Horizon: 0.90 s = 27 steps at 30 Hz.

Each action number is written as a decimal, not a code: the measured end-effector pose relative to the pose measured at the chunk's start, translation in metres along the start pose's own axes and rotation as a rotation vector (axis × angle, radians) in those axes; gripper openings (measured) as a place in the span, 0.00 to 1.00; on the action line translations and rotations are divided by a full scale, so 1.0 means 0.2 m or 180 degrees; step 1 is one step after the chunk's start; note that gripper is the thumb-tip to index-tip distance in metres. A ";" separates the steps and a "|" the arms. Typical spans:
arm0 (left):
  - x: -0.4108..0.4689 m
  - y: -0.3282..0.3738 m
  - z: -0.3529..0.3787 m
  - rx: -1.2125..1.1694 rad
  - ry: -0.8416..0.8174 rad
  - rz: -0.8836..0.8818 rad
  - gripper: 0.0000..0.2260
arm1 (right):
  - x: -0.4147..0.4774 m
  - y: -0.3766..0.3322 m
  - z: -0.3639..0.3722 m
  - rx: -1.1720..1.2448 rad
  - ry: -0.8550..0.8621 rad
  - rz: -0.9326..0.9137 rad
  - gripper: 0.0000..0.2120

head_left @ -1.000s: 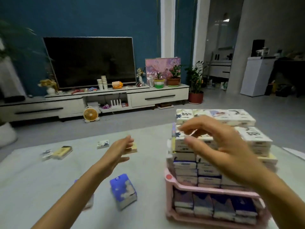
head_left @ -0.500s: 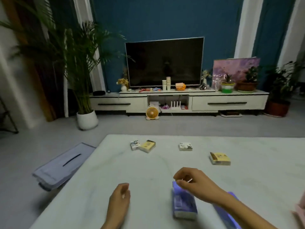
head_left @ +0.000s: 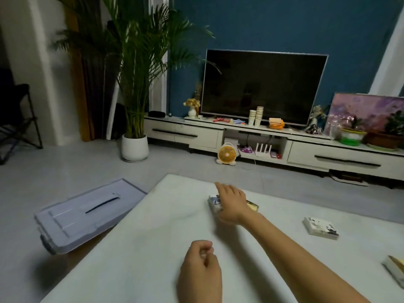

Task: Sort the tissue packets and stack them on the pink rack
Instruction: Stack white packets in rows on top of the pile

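Tissue packets lie scattered on a white, faintly veined tabletop [head_left: 142, 248].

Right hand [head_left: 232, 204]: reaches to the far part of the tabletop and lies across two packets set side by side. A white packet with blue print [head_left: 213, 203] shows at the hand's left side, touching the thumb. A yellow packet [head_left: 253, 206] shows just past the hand's right side. The fingers are stretched forward over both. Motion blur and the back of the hand hide the contact, so I cannot tell whether the hand grasps either packet or merely rests on them.

Left hand [head_left: 200, 274]: sits over the near part of the tabletop, well apart from every packet. The fingers are loosely curled toward the palm and hold nothing.

Other packets: a white packet with dark print [head_left: 320, 228] lies flat to the right of the right forearm, apart from it. A pale packet with a yellow edge [head_left: 396, 271] is cut off by the right border of the view.

Surroundings: a lilac-grey plastic lid with a slot [head_left: 87, 215] lies on the grey floor beside the table's left edge. Beyond the table stands a long white low cabinet [head_left: 181, 134] carrying a dark flat television [head_left: 262, 86]. A small orange fan [head_left: 227, 154] stands on the floor before the cabinet. A tall palm in a white pot [head_left: 134, 147] stands at the cabinet's left end.
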<state>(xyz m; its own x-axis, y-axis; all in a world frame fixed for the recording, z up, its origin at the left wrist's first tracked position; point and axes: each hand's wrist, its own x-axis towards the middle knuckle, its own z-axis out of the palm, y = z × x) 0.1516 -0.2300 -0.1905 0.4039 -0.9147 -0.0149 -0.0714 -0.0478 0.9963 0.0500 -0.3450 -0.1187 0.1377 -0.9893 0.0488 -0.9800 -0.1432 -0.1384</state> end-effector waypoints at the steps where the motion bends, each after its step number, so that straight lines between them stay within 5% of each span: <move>1: 0.00 0.00 0.00 0.0004 -0.0049 0.0056 0.19 | 0.06 0.01 0.01 0.0000 -0.0184 0.0075 0.35; 8: 0.02 0.11 -0.09 -0.1284 -0.0252 -0.0255 0.04 | 0.06 0.03 0.00 -0.0073 -0.0489 -0.0238 0.31; 10: 0.04 0.11 -0.11 -0.1682 -0.0439 -0.0499 0.13 | -0.12 -0.02 -0.05 0.0211 -0.0600 -0.0660 0.33; 12: 0.05 0.10 -0.12 -0.1560 -0.0644 -0.0512 0.16 | -0.33 -0.08 -0.09 0.0521 -0.0695 -0.1210 0.34; 14: 0.02 0.11 -0.10 -0.1063 -0.0718 -0.0241 0.07 | -0.47 -0.06 -0.10 0.0735 -0.0934 -0.1457 0.34; 16: 0.01 0.09 -0.07 -0.0635 -0.0727 -0.0007 0.08 | -0.48 0.08 -0.16 0.1220 -0.1053 -0.1139 0.36; 18: -0.01 0.07 -0.05 -0.0525 -0.0725 0.0044 0.08 | -0.39 0.37 -0.19 0.1444 -0.0418 -0.0360 0.35; 20: -0.03 0.08 -0.05 -0.0583 -0.0636 0.0036 0.07 | -0.32 0.72 -0.17 0.0577 0.0133 0.0653 0.34; 22: -0.05 0.09 -0.04 -0.0571 -0.0586 0.0068 0.07 | -0.32 1.00 -0.11 -0.0077 -0.0019 0.1283 0.32; 27: -0.09 0.16 -0.07 -0.0732 -0.0650 -0.0224 0.11 | -0.51 1.06 -0.07 -0.0020 -0.0390 0.1245 0.20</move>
<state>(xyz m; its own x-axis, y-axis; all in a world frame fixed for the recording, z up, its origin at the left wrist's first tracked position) 0.1544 -0.2094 -0.1574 0.2073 -0.9752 -0.0778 0.1676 -0.0430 0.9849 -0.1729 -0.2739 -0.1388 -0.2297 -0.9653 -0.1245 -0.9626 0.2441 -0.1172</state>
